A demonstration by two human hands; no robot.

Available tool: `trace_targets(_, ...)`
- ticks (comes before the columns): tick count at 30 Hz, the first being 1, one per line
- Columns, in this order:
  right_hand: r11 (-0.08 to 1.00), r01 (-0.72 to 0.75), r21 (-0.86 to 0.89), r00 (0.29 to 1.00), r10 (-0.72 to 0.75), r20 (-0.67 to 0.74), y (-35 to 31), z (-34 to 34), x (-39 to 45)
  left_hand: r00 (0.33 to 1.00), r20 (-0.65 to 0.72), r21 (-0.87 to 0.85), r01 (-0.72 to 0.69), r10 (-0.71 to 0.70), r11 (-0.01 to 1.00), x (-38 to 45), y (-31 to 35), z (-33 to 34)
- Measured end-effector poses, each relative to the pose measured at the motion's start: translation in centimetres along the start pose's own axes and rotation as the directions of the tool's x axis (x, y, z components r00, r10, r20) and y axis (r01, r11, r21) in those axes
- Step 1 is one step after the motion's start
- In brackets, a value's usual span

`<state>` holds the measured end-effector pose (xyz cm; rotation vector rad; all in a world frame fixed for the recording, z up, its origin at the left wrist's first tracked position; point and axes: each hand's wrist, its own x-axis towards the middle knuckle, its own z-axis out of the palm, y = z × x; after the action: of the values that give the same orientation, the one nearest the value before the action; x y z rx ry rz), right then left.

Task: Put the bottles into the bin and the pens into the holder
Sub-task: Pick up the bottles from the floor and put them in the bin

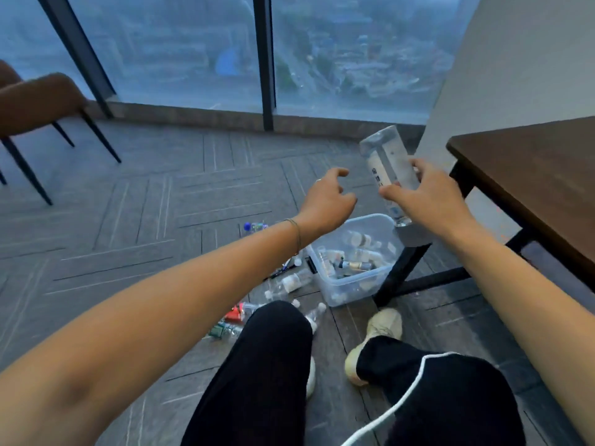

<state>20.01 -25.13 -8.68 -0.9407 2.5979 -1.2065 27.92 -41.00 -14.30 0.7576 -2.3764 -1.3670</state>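
right hand (425, 194) grasps the clear bottle (388, 169), cap down, high above the bin (335, 284) | left hand (328, 201) holds nothing, fingers loosely curled | risk: dropped from this height, the bottle may hit the rim and bounce onto the floor among the loose bottles (289, 283)

Open air above the bin (325, 257); the table leg (399, 272) seemingly touches its right side, bottles (289, 281) crowding its left.

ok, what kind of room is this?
Probably an office or meeting room high up in a tower: floor-to-ceiling windows look down on a city, the floor is patterned grey carpet tile, and a dark wood table and a brown chair stand at the edges.
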Motion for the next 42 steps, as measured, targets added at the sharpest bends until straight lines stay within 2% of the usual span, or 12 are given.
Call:
trace_targets(8, 0.992, -0.122, 0.023, 0.976, 0.116, 0.185, 5.9, 12.8, 5.5, 0.971, 0.003, 0.079, 0.239, -0.240, 0.968, 2.9, -13.9, 1.0)
trace_targets(12, 0.975, -0.221, 0.005, 0.943, 0.212, 0.256, 12.0, 17.7, 8.1, 0.933, 0.057, 0.153, 0.344, -0.355, 0.927, 5.3, -21.4, 5.4)
trace_targets(17, 0.948, -0.316, -0.044, 0.913, 0.316, 0.259, 18.8, 21.4, 10.6, 0.855, 0.178, 0.279, 0.431, -0.488, 0.858, 6.3, -30.9, 13.4)
trace_targets(22, 0.928, -0.373, -0.018, 0.891, 0.364, 0.272, 23.9, 23.5, 11.8, 0.738, 0.296, 0.449, 0.452, -0.606, 0.770, 5.7, -39.1, 20.8)
trace_targets(26, 0.917, -0.400, -0.002, 0.878, 0.384, 0.285, 26.5, 24.4, 12.4, 0.680, 0.331, 0.578, 0.402, -0.654, 0.710, 5.7, -43.5, 24.7)
trace_targets(30, 0.917, -0.399, 0.015, 0.882, 0.379, 0.280, 27.1, 24.5, 13.2, 0.626, 0.368, 0.630, 0.376, -0.687, 0.680, 5.5, -46.3, 26.6)
trace_targets(33, 0.918, -0.396, 0.027, 0.889, 0.375, 0.264, 26.9, 24.7, 13.7, 0.636, 0.364, 0.615, 0.385, -0.681, 0.688, 5.0, -47.5, 27.0)
trace_targets(36, 0.917, -0.398, 0.016, 0.892, 0.382, 0.240, 26.8, 25.2, 14.5, 0.685, 0.330, 0.585, 0.391, -0.649, 0.710, 4.6, -47.0, 25.8)
trace_targets(40, 0.919, -0.395, 0.011, 0.896, 0.382, 0.225, 27.1, 27.1, 16.0, 0.769, 0.228, 0.507, 0.430, -0.597, 0.747, 4.3, -43.5, 21.2)
trace_targets(42, 0.905, -0.424, 0.024, 0.885, 0.409, 0.220, 27.5, 28.1, 16.7, 0.789, 0.167, 0.475, 0.461, -0.591, 0.749, 4.4, -42.0, 18.0)
